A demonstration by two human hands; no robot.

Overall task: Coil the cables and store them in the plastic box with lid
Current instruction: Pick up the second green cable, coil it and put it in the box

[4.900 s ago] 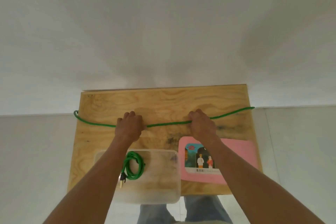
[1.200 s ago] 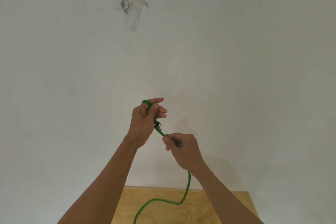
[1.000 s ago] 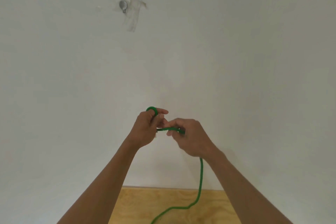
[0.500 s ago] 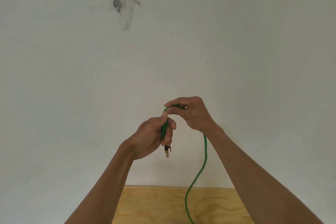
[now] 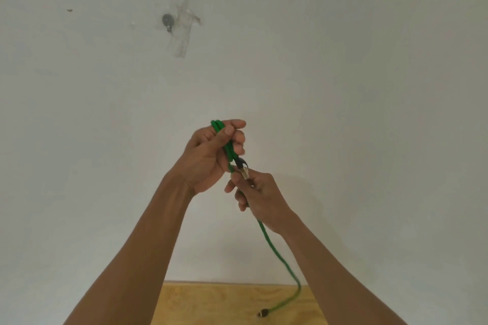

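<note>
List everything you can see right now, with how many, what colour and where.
cable: one, green, looped in the left hand, running through the right hand and down to the table
near plug: one, black with a metal tip, between the two hands
far plug: one, dark, lying on the table
table: one, light wood, bottom centre
wall: white, fills the background
metal fixing: one, grey, under clear tape on the wall, upper left
left hand: one, raised, closed on the loops
right hand: one, just below, closed on the cable
</note>
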